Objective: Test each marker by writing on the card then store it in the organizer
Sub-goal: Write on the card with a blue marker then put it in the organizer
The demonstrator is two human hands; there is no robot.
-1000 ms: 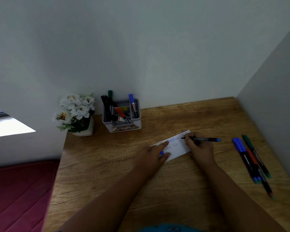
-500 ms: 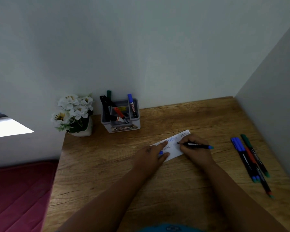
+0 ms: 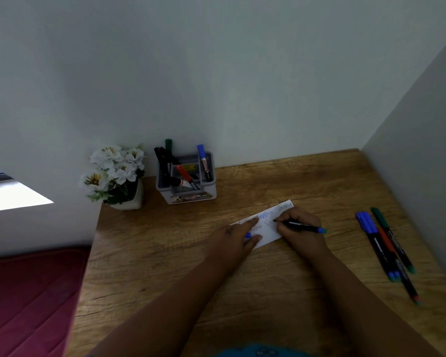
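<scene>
Head view: desk (image 3: pixel 281 292) in a corner, everything placed off the fingers. Organizer (image 3: pixel 186 177) sits well beyond the fingertips at the back wall, flowers (image 3: pixel 113 173) just left of it. It already holds several markers: green, black, red and blue caps show, exact count unclear. Card (image 3: pixel 267 229) lies flat under both hands, two lines of writing on it. Left hand (image 3: pixel 236 234) has straight fingers pressing the card down; a small blue piece, likely a cap, shows under them, so can't tell whether it's gripped. Right hand (image 3: pixel 298 229) has fingers curled in a writing pinch on a black marker (image 3: pixel 300 226), tip on the card just ahead of the fingertips, blue end pointing right. Spare markers (image 3: pixel 386 251) lie well right of the right fingers, about four or five, overlapping.

Progress judgement: roughly midway. Some tested and stored, one under test, the right-hand group not yet done.
</scene>
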